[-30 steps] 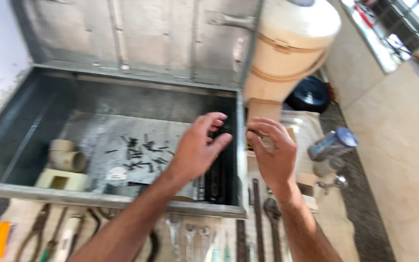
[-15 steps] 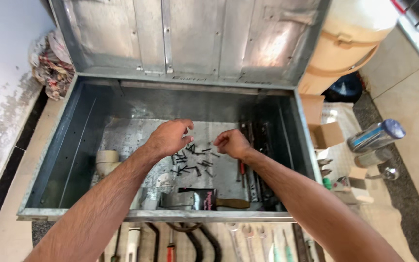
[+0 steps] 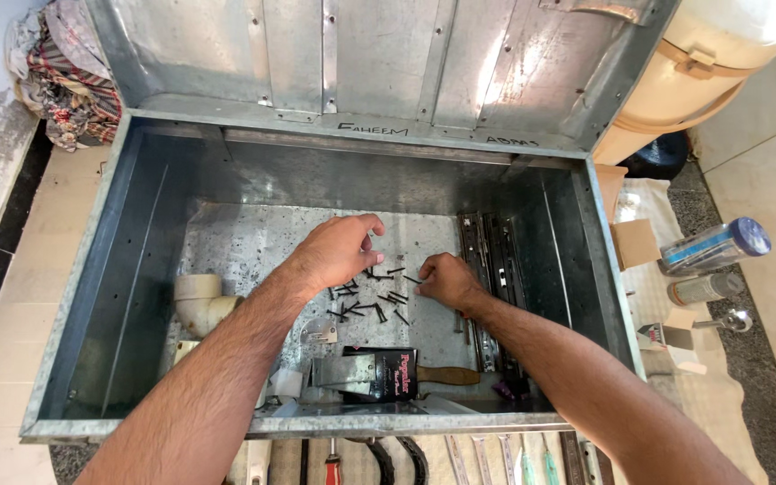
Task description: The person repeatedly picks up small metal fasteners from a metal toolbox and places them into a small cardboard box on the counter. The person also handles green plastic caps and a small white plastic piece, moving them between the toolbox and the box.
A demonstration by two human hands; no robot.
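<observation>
Both my arms reach into an open galvanised metal box (image 3: 92, 296). My left hand (image 3: 339, 251) hovers over the box floor with its fingers loosely bent and apart, holding nothing that shows. Just below and right of it lies a scatter of several black screws (image 3: 372, 304). My right hand (image 3: 445, 280) rests knuckles-up on the floor at the right edge of the screws, fingers curled under; what is inside them is hidden. Dark metal drawer slides (image 3: 493, 265) lie right beside that hand.
A cream pipe elbow (image 3: 198, 301) sits at the box's left. A wooden-handled scraper (image 3: 379, 373) lies near the front wall. The lid (image 3: 361, 54) stands open. Hand tools (image 3: 460, 454) line the floor in front; spray cans (image 3: 716, 247) lie to the right.
My view has moved closer over the box. Both hands have gone from above the box's right wall down inside; the right hand has sunk to the floor beside the screws.
</observation>
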